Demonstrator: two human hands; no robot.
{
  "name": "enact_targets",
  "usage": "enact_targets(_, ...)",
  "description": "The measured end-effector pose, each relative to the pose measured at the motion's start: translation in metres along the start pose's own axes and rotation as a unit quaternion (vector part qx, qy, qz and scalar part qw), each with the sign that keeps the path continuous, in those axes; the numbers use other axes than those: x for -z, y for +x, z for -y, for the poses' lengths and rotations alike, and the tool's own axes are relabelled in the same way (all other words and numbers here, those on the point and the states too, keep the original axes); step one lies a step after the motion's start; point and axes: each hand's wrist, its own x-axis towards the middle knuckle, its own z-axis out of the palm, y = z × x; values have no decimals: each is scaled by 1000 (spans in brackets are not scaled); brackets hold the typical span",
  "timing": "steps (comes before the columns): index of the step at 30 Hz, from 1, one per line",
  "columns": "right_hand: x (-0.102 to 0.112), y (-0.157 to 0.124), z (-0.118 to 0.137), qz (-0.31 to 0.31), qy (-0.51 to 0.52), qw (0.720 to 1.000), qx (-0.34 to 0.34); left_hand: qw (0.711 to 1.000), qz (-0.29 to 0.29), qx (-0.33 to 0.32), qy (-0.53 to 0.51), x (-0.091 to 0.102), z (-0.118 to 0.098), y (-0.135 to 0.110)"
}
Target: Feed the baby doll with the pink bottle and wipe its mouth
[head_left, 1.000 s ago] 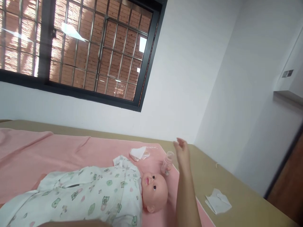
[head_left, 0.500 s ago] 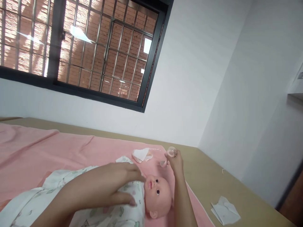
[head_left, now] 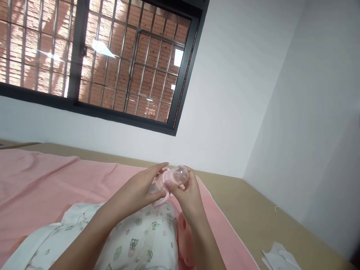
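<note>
Far left: window (head_left: 77, 71), dark frame, metal bars (head_left: 129, 75) behind the glass, brick wall (head_left: 112, 71) past them. Below it, pink blanket (head_left: 92, 176) spread over a tan surface (head_left: 239, 202), a few creases in it.

Doll (head_left: 135, 236) lies face-up on the blanket, white gown with green and pink prints, head end toward the right. Person's left forearm crosses above the gown from the lower left; contact with the cloth, can't tell from here.

Left hand (head_left: 150, 182): closed around the clear lower end of a baby bottle (head_left: 168, 183), fingers over the top side, thumb underneath. Bottle is held up between both hands, over the blanket just past the doll's shoulder, tilted, lower end left, capped end right and higher. Pink handles (head_left: 161, 202) stick out of its sides. Clear dome cap (head_left: 180, 174) is on.

Right hand (head_left: 187, 187): closed on the capped end, thumb on the pink collar, other fingers curled behind the dome, mostly hidden.

Doll's head (head_left: 184, 240) sits below and partly behind the right wrist and forearm.

Further right: blanket edge, tan surface, small white hook-shaped bit (head_left: 276, 209) near the wall (head_left: 315, 142), folded white cloth (head_left: 281, 258) at the bottom, cut off by my view.
</note>
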Motion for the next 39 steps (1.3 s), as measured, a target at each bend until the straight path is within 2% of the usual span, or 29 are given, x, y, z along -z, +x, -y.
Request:
enact_targets(4,-13,-5,-2,37,23,999,-32,997,54,21,-50,0,-6,0)
enact_targets(6,-14,-5,-4,53,0,998,-38,997,58,27,-49,-2,-8,1)
enact_targets(9,-9,-5,-4,66,-58,996,-32,997,55,49,-8,-3,-9,3)
enact_targets(13,4,-7,4,105,-132,984,-50,991,96,77,50,-4,-7,2)
enact_targets(18,12,-8,12,137,-226,962,-68,979,133,68,135,-7,-2,1)
enact_targets(23,14,-6,10,153,-256,952,-73,964,170,102,174,-6,-4,3)
enact_targets(34,22,-1,3,180,-261,946,-62,965,182,100,163,-5,-3,5)
enact_targets(39,21,-1,4,170,-257,950,-58,971,172,77,148,-5,-1,4)
